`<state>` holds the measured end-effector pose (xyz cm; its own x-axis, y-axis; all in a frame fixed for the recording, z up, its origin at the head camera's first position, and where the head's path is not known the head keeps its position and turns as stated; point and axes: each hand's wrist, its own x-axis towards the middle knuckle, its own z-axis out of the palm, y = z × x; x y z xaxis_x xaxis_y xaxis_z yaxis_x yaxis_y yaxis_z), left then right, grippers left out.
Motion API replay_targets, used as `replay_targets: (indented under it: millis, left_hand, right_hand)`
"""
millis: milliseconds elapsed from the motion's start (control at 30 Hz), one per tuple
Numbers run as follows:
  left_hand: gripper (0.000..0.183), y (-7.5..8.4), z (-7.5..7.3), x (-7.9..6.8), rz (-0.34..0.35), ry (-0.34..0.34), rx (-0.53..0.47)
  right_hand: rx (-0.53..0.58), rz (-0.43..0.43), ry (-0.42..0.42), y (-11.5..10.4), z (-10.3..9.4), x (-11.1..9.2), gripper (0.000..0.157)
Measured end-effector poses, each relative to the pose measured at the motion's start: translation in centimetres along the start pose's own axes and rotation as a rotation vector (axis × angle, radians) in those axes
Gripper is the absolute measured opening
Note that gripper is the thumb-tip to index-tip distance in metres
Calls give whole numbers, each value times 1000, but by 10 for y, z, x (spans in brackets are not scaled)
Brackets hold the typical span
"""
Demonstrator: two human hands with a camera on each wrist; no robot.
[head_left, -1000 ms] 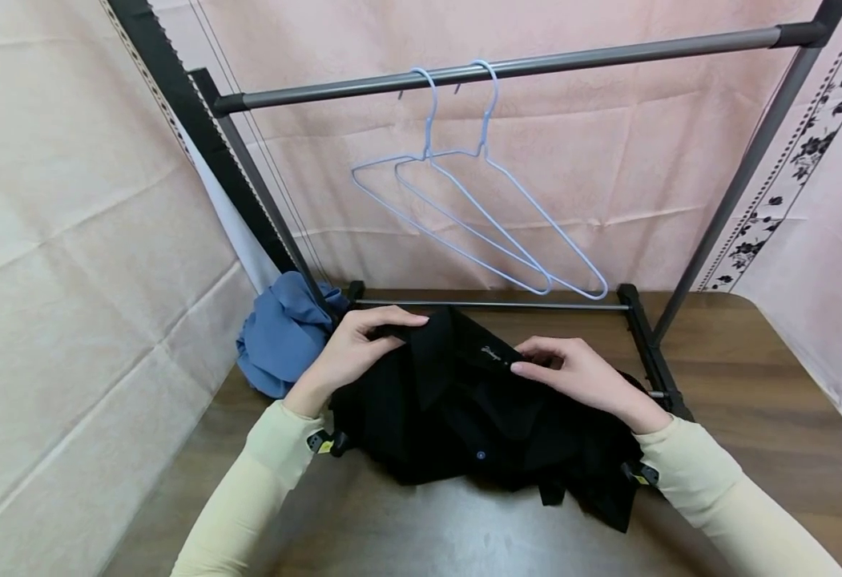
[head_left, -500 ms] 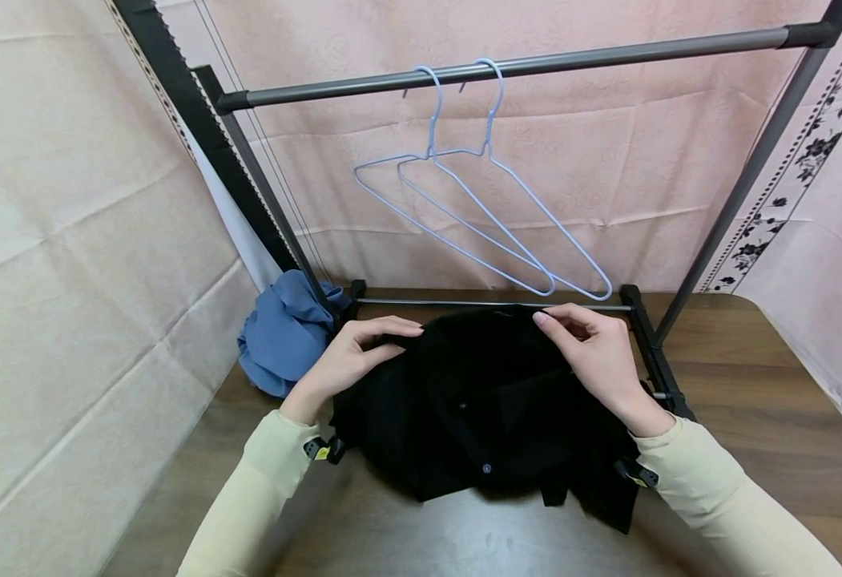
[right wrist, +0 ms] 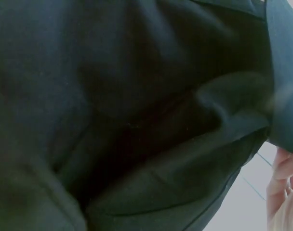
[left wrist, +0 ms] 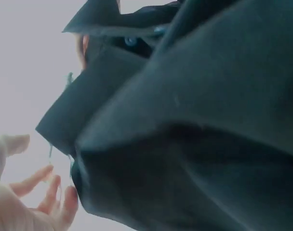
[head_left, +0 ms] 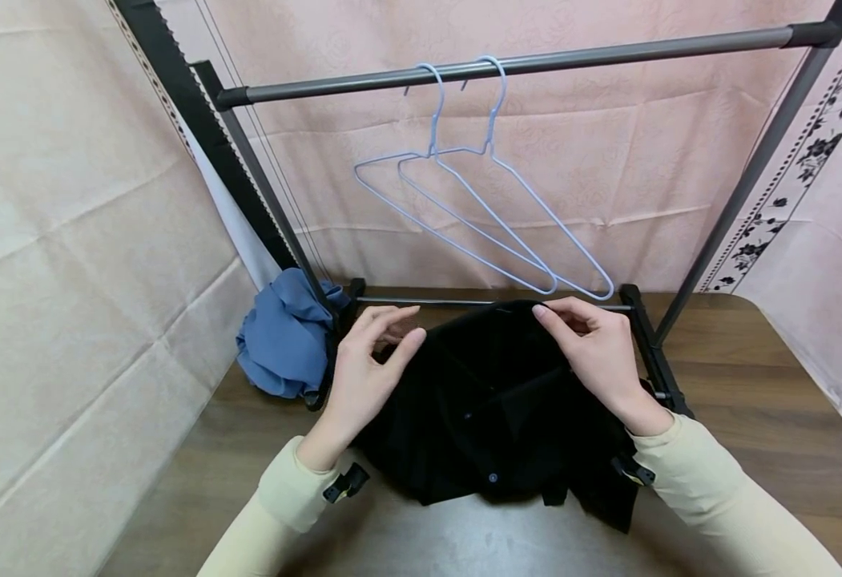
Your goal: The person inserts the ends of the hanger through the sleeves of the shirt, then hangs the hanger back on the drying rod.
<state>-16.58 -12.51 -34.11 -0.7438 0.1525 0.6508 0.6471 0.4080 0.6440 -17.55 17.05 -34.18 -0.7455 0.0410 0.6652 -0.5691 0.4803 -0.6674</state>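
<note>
A black buttoned shirt (head_left: 478,433) lies bunched before me, its collar raised toward the rack. My right hand (head_left: 597,349) pinches the collar's edge between thumb and fingers. On the other side, my left hand (head_left: 363,361) is beside the shirt, thumb and fingers spread apart with nothing between them. The left wrist view shows the left hand's fingers (left wrist: 50,197) close to the fabric, below a pointed collar tip (left wrist: 64,125). Dark cloth fills most of the right wrist view, with the right fingers (right wrist: 281,183) at the collar's lower edge.
Two light blue hangers (head_left: 433,136) hang from the rack's grey rail (head_left: 608,58). A crumpled blue garment (head_left: 284,336) lies on the wooden table (head_left: 745,401) by the rack's left leg. Pale cloth walls (head_left: 89,240) enclose the space.
My right hand has shifted back and up with the collar, so its label is turned out of sight. My left hand has let go of the shirt and turned upright, fingers spreading.
</note>
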Motion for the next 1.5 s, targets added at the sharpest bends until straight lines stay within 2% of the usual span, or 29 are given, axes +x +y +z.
replay_targets:
  millis: [133,267,467,600,667,733,833,900,1000,1100,1233,1367,1500]
  left_hand:
    - [44,14,4,-3,-11,-8,123]
    - [39,17,7,-1,-68,-35,168]
    - [28,4,7,4,-202,-141,102]
    - [24,-4,9,4,-243,-184,55]
    - [23,-6,12,4,-283,-199,-46]
    - [23,-8,15,4,-351,-219,-202]
    - [21,-8,19,4,-497,-247,-488]
    - [17,-7,21,4,-581,-266,-644]
    - [15,-4,21,5,-665,-281,-809]
    - [18,-1,20,7,-702,-267,-898]
    - [15,1,18,7,-711,-233,-910]
    - [13,1,17,5,-680,-235,-853]
    - [14,1,16,4,-628,-231,-717]
  right_hand:
    - [4,-28,19,-2,3,1,6]
    - [20,-48,23,-2,5,1,7]
    - [33,-63,10,-4,6,-1,10]
    - [48,-77,-11,-2,7,-4,10]
    - [44,-87,-27,0,9,-4,10]
    - [29,-97,-41,3,10,-5,9]
    - [4,-98,-68,8,11,-7,11]
    - [-13,-85,-89,11,12,-8,13]
    - [-46,-55,-128,15,12,-9,15]
    - [-80,0,-193,17,11,-9,19]
    - [-88,115,-365,21,9,-7,25]
    - [-59,212,-568,28,9,-7,27]
    - [-32,291,-690,35,7,-9,29]
